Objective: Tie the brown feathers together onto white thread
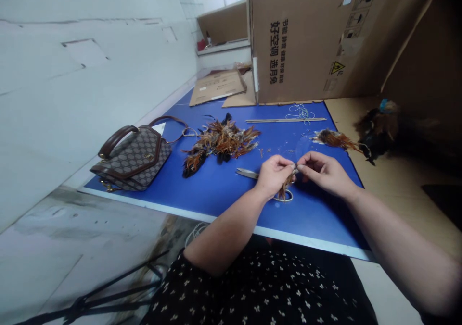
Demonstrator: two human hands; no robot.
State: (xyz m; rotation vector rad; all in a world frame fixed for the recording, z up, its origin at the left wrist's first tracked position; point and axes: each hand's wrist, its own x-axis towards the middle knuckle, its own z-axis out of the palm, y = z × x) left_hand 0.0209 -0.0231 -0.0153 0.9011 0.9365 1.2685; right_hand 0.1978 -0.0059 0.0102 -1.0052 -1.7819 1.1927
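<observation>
My left hand (275, 175) is closed in a pinch on a small bunch of brown feathers (286, 186), whose tips hang down below the fingers. Close against it, my right hand (323, 171) pinches at the upper end of the bunch; what lies between its fingertips is too small to make out. Under the left hand lies a pair of scissors (246, 173), blades pointing left and one handle loop showing below the feathers. A larger pile of brown and black feathers (224, 140) rests to the left on the blue tabletop (202, 195).
A patterned handbag (135, 159) stands at the table's left. Behind are a thin stick (285, 120), tangled string (301, 113) and a large cardboard box (299, 41). Another feather bunch (334, 138) lies right, near a dark feathered bundle (378, 125). A black tripod (86, 306) stands lower left.
</observation>
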